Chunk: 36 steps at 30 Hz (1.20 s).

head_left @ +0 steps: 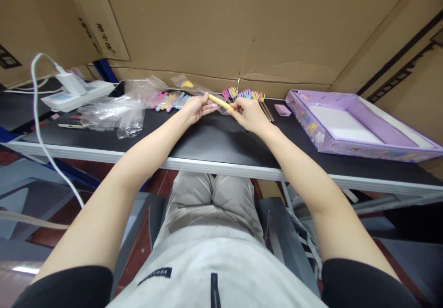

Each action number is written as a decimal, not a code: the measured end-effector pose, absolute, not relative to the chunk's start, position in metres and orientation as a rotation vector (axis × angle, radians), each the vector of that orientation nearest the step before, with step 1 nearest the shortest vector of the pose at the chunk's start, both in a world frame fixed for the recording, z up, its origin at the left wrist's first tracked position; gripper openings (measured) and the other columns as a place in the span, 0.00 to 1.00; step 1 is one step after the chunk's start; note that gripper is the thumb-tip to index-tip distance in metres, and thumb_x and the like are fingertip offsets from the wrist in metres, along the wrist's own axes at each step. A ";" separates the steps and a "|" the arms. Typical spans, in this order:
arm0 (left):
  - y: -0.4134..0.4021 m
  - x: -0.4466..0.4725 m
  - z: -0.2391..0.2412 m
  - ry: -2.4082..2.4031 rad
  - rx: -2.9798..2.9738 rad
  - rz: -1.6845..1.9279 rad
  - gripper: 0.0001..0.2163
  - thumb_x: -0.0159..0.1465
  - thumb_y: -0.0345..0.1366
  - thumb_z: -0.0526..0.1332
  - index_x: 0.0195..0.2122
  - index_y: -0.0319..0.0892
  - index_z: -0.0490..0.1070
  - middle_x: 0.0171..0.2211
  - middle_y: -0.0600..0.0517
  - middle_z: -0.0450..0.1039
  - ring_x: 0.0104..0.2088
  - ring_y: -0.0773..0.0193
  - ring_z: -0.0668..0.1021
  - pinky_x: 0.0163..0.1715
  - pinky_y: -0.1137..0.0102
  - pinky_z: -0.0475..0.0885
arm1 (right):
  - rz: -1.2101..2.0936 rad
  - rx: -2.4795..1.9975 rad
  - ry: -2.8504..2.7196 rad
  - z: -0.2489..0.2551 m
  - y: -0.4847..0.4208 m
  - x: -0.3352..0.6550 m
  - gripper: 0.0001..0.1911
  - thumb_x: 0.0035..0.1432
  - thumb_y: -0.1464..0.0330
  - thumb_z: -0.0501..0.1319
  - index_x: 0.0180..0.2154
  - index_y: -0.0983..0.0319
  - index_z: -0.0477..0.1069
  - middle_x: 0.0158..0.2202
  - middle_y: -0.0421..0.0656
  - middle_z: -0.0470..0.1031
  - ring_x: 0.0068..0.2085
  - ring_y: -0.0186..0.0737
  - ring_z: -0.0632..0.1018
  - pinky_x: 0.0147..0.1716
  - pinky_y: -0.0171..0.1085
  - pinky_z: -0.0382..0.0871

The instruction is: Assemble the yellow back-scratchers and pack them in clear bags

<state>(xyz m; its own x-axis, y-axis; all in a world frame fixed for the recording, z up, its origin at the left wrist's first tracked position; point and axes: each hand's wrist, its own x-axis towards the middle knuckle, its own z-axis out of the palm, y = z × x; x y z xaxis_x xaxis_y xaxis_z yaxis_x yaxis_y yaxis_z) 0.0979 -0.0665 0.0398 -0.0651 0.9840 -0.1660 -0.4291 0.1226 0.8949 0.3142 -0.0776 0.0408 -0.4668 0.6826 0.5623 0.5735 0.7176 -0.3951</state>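
Note:
My left hand [196, 109] and my right hand [247, 113] meet over the middle of the black table, both closed on a yellow stick [220, 102]. My left thumb and fingers grip its left end, while the right fingers pinch the other. A clear plastic sleeve [199, 89] runs along the stick and past my left hand. Its far end shows a yellow piece [187, 84] inside. Just beyond my right hand lie pink, yellow and blue hand-shaped heads [245, 94], with thin metal rods [267, 111] partly hidden behind that hand.
Left of my hands lie pastel sticks [168, 101] and crumpled clear bags [119, 109]. A white power strip [79, 95] with a plugged-in charger stands farther left, its cable looping down. A purple box tray [321, 135] sits right, near pink cards [283, 110]. Cardboard walls [221, 26] rise behind.

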 end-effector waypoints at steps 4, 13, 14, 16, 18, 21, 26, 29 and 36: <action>-0.067 0.097 0.041 1.030 0.753 1.342 0.15 0.74 0.45 0.76 0.51 0.40 0.80 0.35 0.48 0.88 0.38 0.60 0.92 0.53 0.68 0.87 | 0.161 -0.926 -2.248 0.038 -0.073 0.317 0.10 0.71 0.58 0.70 0.42 0.57 0.77 0.36 0.45 0.78 0.41 0.49 0.78 0.48 0.46 0.74; -0.068 0.093 0.043 1.055 0.808 1.453 0.14 0.69 0.37 0.80 0.38 0.42 0.73 0.35 0.52 0.85 0.41 0.62 0.91 0.57 0.65 0.85 | -0.158 -0.828 -2.385 0.039 -0.079 0.312 0.13 0.73 0.65 0.66 0.55 0.57 0.83 0.56 0.55 0.77 0.57 0.60 0.77 0.58 0.58 0.72; -0.068 0.094 0.043 1.062 0.814 1.454 0.15 0.70 0.36 0.79 0.37 0.42 0.73 0.34 0.52 0.84 0.41 0.62 0.90 0.57 0.65 0.85 | -0.173 -0.843 -2.400 0.039 -0.080 0.311 0.13 0.72 0.65 0.66 0.56 0.57 0.83 0.56 0.55 0.76 0.57 0.61 0.77 0.57 0.58 0.71; -0.069 0.096 0.044 1.075 0.828 1.451 0.15 0.70 0.35 0.78 0.36 0.43 0.72 0.34 0.53 0.84 0.41 0.62 0.90 0.56 0.65 0.85 | -0.201 -0.878 -2.426 0.038 -0.082 0.310 0.13 0.72 0.66 0.67 0.55 0.57 0.84 0.56 0.55 0.76 0.58 0.62 0.76 0.57 0.58 0.70; -0.071 0.097 0.044 1.081 0.839 1.448 0.14 0.70 0.35 0.78 0.37 0.43 0.72 0.34 0.53 0.83 0.41 0.62 0.90 0.55 0.65 0.86 | -0.233 -0.910 -2.442 0.037 -0.084 0.308 0.11 0.72 0.67 0.67 0.53 0.57 0.84 0.56 0.56 0.75 0.58 0.62 0.75 0.57 0.58 0.70; -0.071 0.097 0.045 1.080 0.836 1.453 0.13 0.70 0.35 0.78 0.40 0.44 0.73 0.35 0.53 0.84 0.41 0.61 0.90 0.55 0.65 0.86 | -0.269 -0.953 -2.443 0.037 -0.089 0.305 0.06 0.72 0.67 0.68 0.48 0.59 0.83 0.56 0.56 0.76 0.59 0.63 0.75 0.58 0.58 0.69; -0.066 0.094 0.043 1.114 0.774 1.480 0.06 0.74 0.31 0.70 0.40 0.43 0.75 0.34 0.51 0.83 0.42 0.60 0.90 0.56 0.65 0.86 | -0.221 -0.939 -2.409 0.038 -0.089 0.306 0.09 0.75 0.59 0.68 0.44 0.58 0.79 0.56 0.56 0.77 0.59 0.64 0.76 0.61 0.61 0.70; -0.063 0.094 0.041 1.092 0.746 1.471 0.06 0.75 0.30 0.67 0.39 0.41 0.75 0.34 0.50 0.83 0.40 0.60 0.89 0.55 0.65 0.86 | -0.120 -0.933 -2.186 0.038 -0.079 0.311 0.15 0.80 0.55 0.61 0.45 0.57 0.78 0.54 0.55 0.79 0.58 0.61 0.78 0.63 0.60 0.72; -0.076 0.107 0.042 0.904 0.933 1.239 0.09 0.78 0.28 0.65 0.37 0.39 0.76 0.33 0.50 0.84 0.31 0.67 0.84 0.50 0.68 0.84 | 0.408 -0.992 -1.935 0.032 -0.055 0.311 0.20 0.78 0.51 0.64 0.48 0.59 0.85 0.47 0.49 0.87 0.55 0.55 0.85 0.64 0.56 0.79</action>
<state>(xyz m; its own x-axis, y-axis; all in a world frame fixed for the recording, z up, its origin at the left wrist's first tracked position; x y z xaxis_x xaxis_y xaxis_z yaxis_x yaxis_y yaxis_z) 0.1072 -0.0759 0.0419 0.1079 0.9928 -0.0526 -0.3532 0.0878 0.9314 0.3110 -0.0546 0.0316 -0.2771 0.7749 0.5681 0.4792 0.6239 -0.6173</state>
